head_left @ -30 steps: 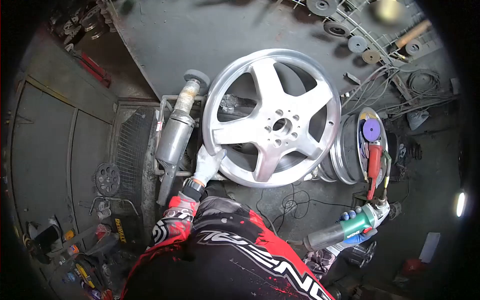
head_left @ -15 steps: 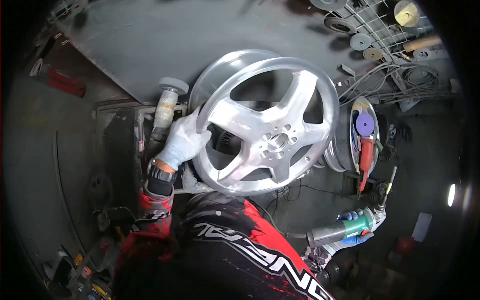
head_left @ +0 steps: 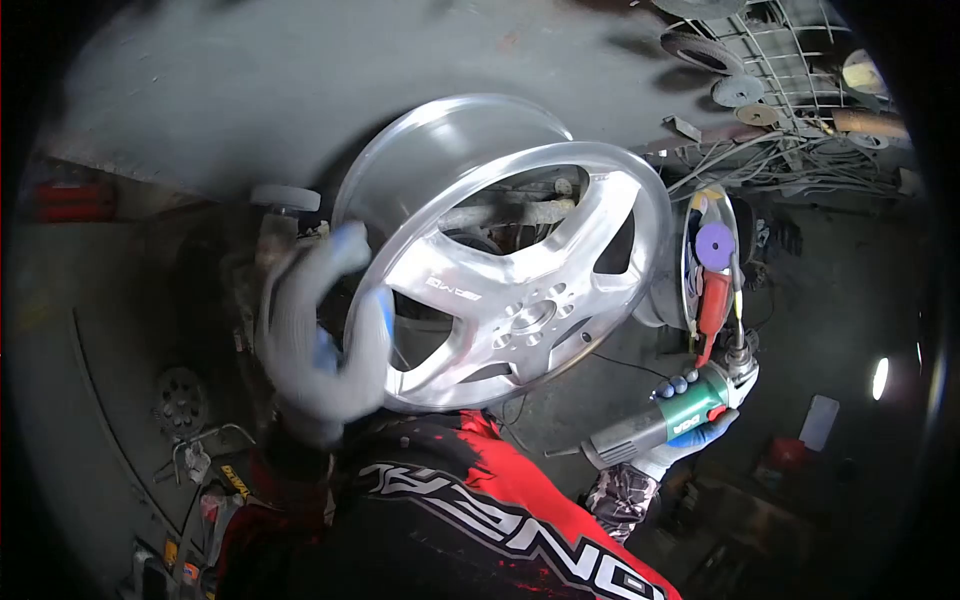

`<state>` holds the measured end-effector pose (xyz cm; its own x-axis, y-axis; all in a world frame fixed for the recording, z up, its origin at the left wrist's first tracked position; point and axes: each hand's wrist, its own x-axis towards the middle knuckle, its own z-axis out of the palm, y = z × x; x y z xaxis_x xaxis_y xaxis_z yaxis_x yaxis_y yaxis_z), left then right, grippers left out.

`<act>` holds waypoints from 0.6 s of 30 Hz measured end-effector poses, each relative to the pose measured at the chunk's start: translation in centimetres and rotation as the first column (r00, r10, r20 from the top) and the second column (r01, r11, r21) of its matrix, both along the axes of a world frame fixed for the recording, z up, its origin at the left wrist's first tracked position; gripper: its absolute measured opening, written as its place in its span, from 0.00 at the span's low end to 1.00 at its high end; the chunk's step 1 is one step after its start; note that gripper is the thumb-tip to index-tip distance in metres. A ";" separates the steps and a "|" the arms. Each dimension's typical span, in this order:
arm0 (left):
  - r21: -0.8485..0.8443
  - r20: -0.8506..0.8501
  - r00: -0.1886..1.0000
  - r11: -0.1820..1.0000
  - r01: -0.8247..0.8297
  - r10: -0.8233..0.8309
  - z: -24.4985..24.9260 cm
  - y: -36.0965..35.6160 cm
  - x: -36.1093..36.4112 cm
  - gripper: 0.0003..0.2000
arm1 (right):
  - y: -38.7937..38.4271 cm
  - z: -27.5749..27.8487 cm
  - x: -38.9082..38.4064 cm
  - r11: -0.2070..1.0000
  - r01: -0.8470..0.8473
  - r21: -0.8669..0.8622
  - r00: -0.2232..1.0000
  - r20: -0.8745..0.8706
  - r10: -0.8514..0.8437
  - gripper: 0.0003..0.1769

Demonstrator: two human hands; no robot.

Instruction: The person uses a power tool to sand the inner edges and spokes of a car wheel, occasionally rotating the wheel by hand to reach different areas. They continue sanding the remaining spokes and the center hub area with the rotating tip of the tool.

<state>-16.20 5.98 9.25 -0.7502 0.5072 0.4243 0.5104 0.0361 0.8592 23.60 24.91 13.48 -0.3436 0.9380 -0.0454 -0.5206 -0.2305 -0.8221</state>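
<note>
A shiny five-spoke metal wheel rim (head_left: 530, 265) stands tilted in front of my body. Beside its left edge is my left hand (head_left: 325, 330) in a pale glove, blurred, with thumb and fingers spread apart and nothing visible between them. At the lower right, my right hand (head_left: 690, 425), in a grey and blue glove, is wrapped round a green and black angle grinder (head_left: 685, 410). The grinder's head points up and to the right, apart from the rim.
A red grinder with a purple disc (head_left: 714, 246) rests on another wheel (head_left: 690, 300) at the right. Discs hang on a wire rack (head_left: 790, 60) at the upper right, above bundled cables (head_left: 800, 165). Behind the rim, a tool with a grey wheel (head_left: 286, 197) stands at the left.
My left hand has let go of the rim's left edge and opened beside it. The rim is tilted more. My right hand and the green grinder have moved slightly up and left in view.
</note>
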 end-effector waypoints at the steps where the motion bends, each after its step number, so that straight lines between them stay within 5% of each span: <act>1: 0.138 0.076 0.994 0.988 0.065 -0.076 0.6 0.2 0.8 0.21 | 0.0 0.7 -1.6 0.999 0.026 -0.024 0.999 0.039 -0.025 0.45; 4: 0.155 0.100 0.891 0.891 0.426 -0.443 2.9 3.3 3.1 0.15 | 1.4 0.8 -2.5 0.996 -0.050 -0.072 0.999 0.019 0.051 0.46; 5: 0.276 0.403 0.689 0.798 0.536 -0.602 2.7 4.5 5.1 0.16 | 1.5 1.3 -3.4 0.995 -0.075 -0.071 0.996 0.042 0.079 0.46; 7: 0.315 0.527 0.375 0.584 0.748 -0.763 1.9 6.9 6.9 0.18 | 1.5 1.8 -4.8 0.986 -0.139 -0.096 0.990 0.023 0.142 0.46; 9: 0.154 0.311 0.500 0.562 0.813 -0.808 1.8 8.6 8.5 0.19 | 1.6 1.9 -5.8 0.977 -0.195 -0.088 0.980 0.026 0.198 0.46; 15: 0.169 0.149 0.549 0.568 0.805 -0.822 0.6 10.1 11.7 0.22 | 1.3 0.9 -5.7 0.963 -0.232 -0.133 0.973 -0.035 0.230 0.45; 18: 0.148 0.334 0.429 0.497 0.855 -0.839 0.0 9.0 11.7 0.24 | 1.1 0.2 -4.6 0.969 -0.224 -0.101 0.974 -0.062 0.218 0.44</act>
